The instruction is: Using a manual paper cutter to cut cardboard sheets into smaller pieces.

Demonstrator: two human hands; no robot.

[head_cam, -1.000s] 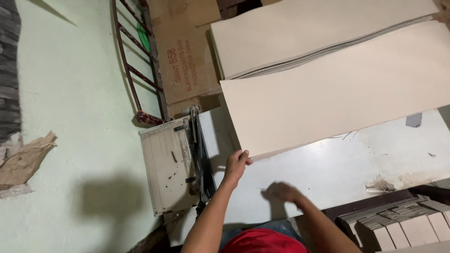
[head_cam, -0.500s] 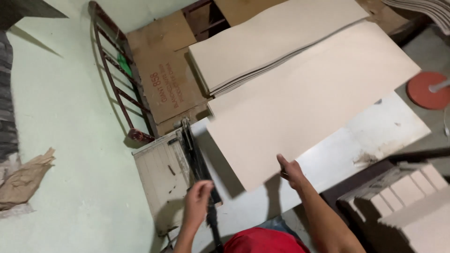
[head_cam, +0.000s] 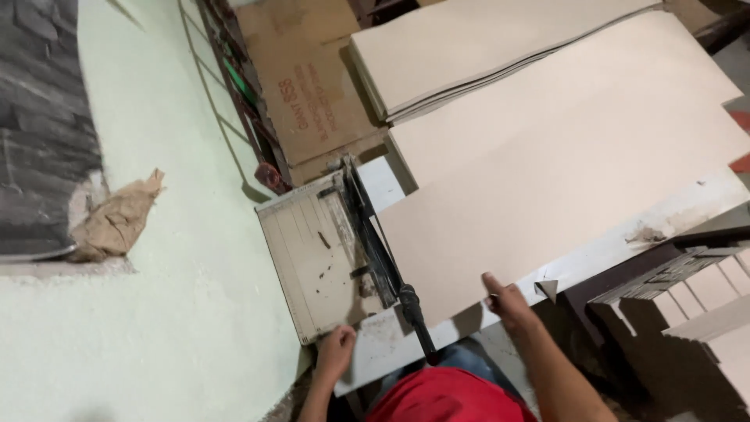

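We see the left hand (head_cam: 336,349) resting with curled fingers on the near corner of the paper cutter's pale board (head_cam: 316,262), gripping nothing we can make out. The right hand (head_cam: 506,299) is open, fingers flat on the near edge of the big cardboard sheet (head_cam: 562,172), which lies slanted across the white table (head_cam: 680,207), its left edge running along the cutter's black blade arm (head_cam: 375,242). The arm's black handle (head_cam: 416,320) juts out past the table's near edge between the two hands, close to both. Beyond the sheet a stack of cardboard sheets (head_cam: 484,47) overlaps its far side; a brown carton (head_cam: 312,86) leans behind the cutter. To the right, pale boxes (head_cam: 703,281) crowd the table's corner. Left of the cutter lies open pale green floor (head_cam: 195,234), with crumpled brown paper (head_cam: 117,219) well apart.
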